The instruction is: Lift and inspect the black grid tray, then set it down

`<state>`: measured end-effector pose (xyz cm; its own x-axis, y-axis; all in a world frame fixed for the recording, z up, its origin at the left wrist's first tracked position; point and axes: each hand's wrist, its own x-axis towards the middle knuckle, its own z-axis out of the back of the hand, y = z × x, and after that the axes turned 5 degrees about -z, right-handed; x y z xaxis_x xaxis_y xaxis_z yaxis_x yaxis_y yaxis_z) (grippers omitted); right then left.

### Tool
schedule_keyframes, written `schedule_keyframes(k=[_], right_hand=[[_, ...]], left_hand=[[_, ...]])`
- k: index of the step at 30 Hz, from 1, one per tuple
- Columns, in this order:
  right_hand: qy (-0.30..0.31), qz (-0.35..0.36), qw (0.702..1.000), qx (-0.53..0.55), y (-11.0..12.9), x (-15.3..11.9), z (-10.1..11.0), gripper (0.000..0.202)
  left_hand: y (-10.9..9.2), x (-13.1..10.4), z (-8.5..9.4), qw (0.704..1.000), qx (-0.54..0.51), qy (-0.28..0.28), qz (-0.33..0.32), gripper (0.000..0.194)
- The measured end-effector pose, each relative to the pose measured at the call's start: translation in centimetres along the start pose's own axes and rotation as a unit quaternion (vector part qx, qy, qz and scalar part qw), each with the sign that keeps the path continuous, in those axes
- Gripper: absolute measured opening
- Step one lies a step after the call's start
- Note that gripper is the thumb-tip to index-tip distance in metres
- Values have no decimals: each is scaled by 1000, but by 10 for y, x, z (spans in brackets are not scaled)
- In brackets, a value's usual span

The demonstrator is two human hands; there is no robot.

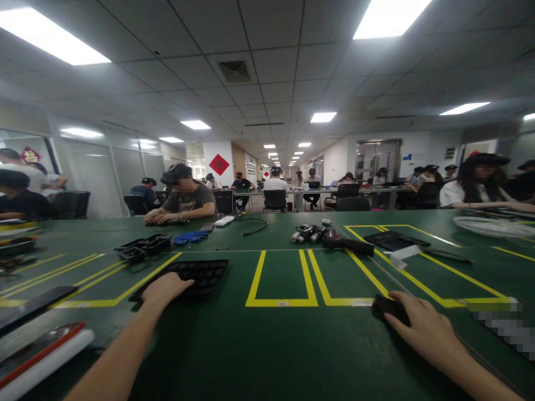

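My left hand (166, 287) lies over a black grid tray (211, 273) on the green table. One digit stretches out to the right across its compartments; the other fingers are mostly hidden. My right hand (426, 323) is closed round a small dark block-shaped object (389, 309), with the thumb on its near side. This object sits at the lower end of a yellow tape line. What it is exactly, I cannot make out. The two hands are wide apart, with a yellow taped rectangle (310, 278) between them.
Farther back are black open-topped bins (144, 247), a blue item (191, 238), a pile of metal-and-black parts (309, 234), a black handled tool (349, 244) and a flat black piece (395, 239). A red-edged item (45, 348) lies at lower left. A person (188, 195) sits opposite.
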<state>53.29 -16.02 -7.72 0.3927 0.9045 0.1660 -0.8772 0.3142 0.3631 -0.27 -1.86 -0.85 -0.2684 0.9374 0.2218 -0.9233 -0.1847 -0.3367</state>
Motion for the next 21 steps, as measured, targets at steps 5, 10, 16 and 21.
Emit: schedule_keyframes(k=[5,10,16,21], right_hand=[[11,17,997,69,-2,2,0,49],[81,44,968,234,31,-20,14,48],[168,114,905,375,65,-58,14,41],[182,190,837,480,68,-69,-1,41]], left_hand=[[-15,-13,6,999,24,29,28,32],[-78,-39,-2,997,-55,32,-48,43],[-167,-127,-50,887,-348,151,-262,39],[-177,-184,-84,782,-464,235,-344,50]])
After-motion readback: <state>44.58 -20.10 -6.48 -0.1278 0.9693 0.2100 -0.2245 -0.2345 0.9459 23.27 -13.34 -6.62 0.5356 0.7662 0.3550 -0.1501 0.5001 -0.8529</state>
